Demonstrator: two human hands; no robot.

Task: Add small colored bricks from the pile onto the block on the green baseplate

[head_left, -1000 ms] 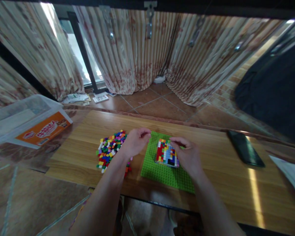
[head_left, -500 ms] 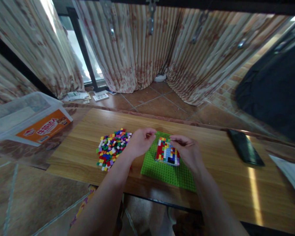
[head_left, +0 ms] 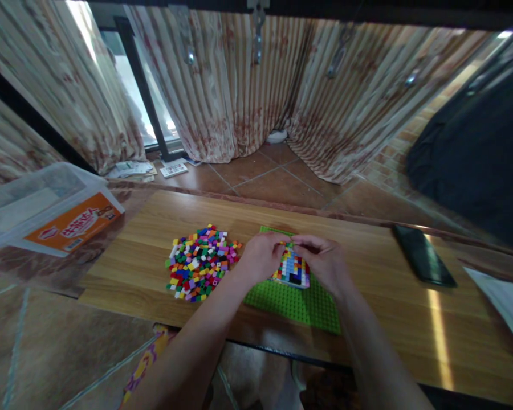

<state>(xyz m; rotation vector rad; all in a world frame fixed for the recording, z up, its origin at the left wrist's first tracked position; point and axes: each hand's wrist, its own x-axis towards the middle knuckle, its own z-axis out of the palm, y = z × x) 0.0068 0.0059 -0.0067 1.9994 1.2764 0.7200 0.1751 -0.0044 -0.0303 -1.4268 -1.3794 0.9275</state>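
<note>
A small block of colourful toy bricks [head_left: 294, 269] sits on a green studded baseplate [head_left: 293, 310]. Over the block's far left part is my left hand [head_left: 263, 256], its fingers pinched together and hiding some of the bricks. Whatever lies between those fingertips is too small or too hidden to make out. My right hand [head_left: 325, 262] curls in from the right, thumb and fingers closed at the block's far right edge. What it grips, if anything, is hidden too. Left of the baseplate spreads a loose pile of small multicoloured bricks [head_left: 200, 262].
All this lies on a long wooden table [head_left: 132, 256]. A clear plastic tub [head_left: 51, 205] with an orange label stands at the left. A dark phone [head_left: 425, 256] and a white sheet [head_left: 502, 307] lie at the right. Striped curtains [head_left: 239, 85] hang behind the table.
My left hand has moved right, from the baseplate's far left area to over the brick block, uncovering more of the pile. My right hand stays almost in place at the block's far right.
</note>
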